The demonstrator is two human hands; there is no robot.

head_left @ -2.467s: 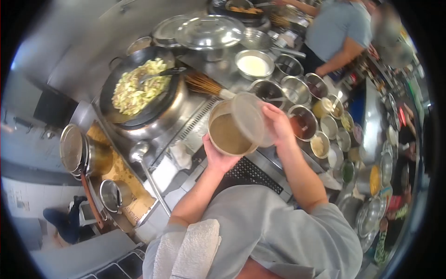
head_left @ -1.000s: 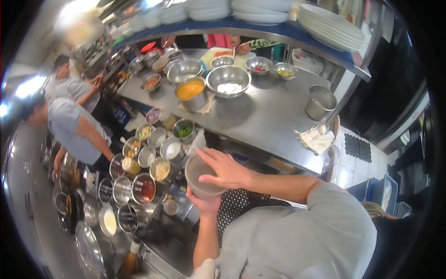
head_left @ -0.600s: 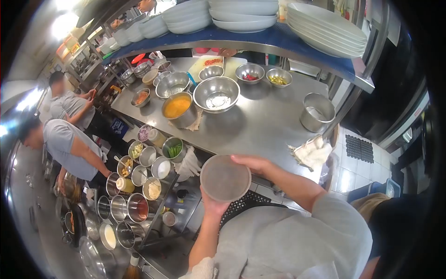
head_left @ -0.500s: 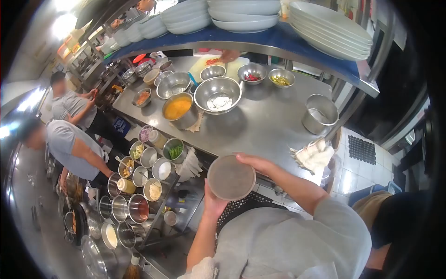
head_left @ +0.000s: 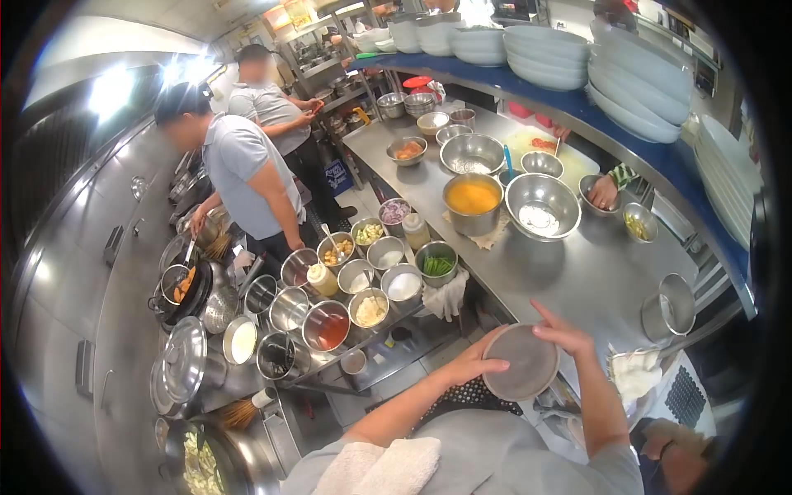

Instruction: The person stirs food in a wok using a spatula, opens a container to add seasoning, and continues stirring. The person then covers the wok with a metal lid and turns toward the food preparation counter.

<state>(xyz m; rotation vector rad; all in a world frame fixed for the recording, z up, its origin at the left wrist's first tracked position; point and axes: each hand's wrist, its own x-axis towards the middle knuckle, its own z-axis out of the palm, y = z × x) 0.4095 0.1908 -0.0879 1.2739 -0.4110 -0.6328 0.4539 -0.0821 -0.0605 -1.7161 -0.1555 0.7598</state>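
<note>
In front of my body I hold a round, greyish, flat-topped container [head_left: 521,363]; its sides and contents are hidden. My left hand [head_left: 477,360] grips its left edge, thumb lying on the top. My right hand [head_left: 565,334] closes on its upper right edge, with the index finger pointing out over the counter. Just beyond them lies the steel counter [head_left: 549,285]. On it stand a large steel bowl [head_left: 542,206] and a pot of orange liquid [head_left: 473,200].
Left of me stand steel tubs of ingredients, including chopped greens [head_left: 437,265] and red sauce [head_left: 328,328]. Two people work by the stove. A co-worker's hand [head_left: 604,194] reaches into a small bowl. Stacked white bowls [head_left: 544,58] line the shelf. An empty pot [head_left: 668,305] sits right.
My view has swung left, bringing the stove side in. My hands have shifted their grip, and the left thumb now lies on top. A co-worker's hand has come into the small bowl.
</note>
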